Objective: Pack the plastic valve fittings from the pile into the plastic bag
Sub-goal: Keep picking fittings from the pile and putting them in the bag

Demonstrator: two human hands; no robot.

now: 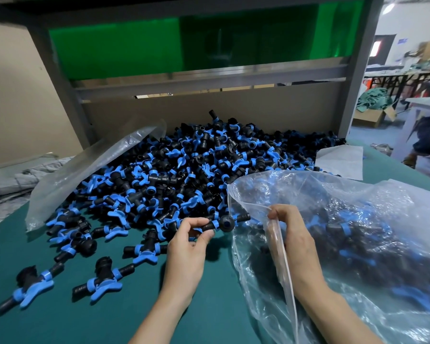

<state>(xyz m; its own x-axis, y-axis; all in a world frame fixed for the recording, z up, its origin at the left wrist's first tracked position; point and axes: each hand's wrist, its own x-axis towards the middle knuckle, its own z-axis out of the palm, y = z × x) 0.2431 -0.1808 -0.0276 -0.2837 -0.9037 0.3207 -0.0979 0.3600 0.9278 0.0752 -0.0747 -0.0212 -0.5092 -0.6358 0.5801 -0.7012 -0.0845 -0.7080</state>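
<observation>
Head view: fingers of my left hand (189,242) pinch one valve fitting (225,223) just at the bag mouth; my right hand (293,239) grips the plastic bag (370,207) rim — I should hold that rim wide and push the fitting deep.

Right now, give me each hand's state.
Left hand: holding a fitting.
Right hand: pinching the bag rim.

Bare green mat (216,306) lies open at six o'clock; the pile (184,170) blocks twelve, loose fittings (104,289) clutter eight, the filled bag (370,232) crowds three.
</observation>
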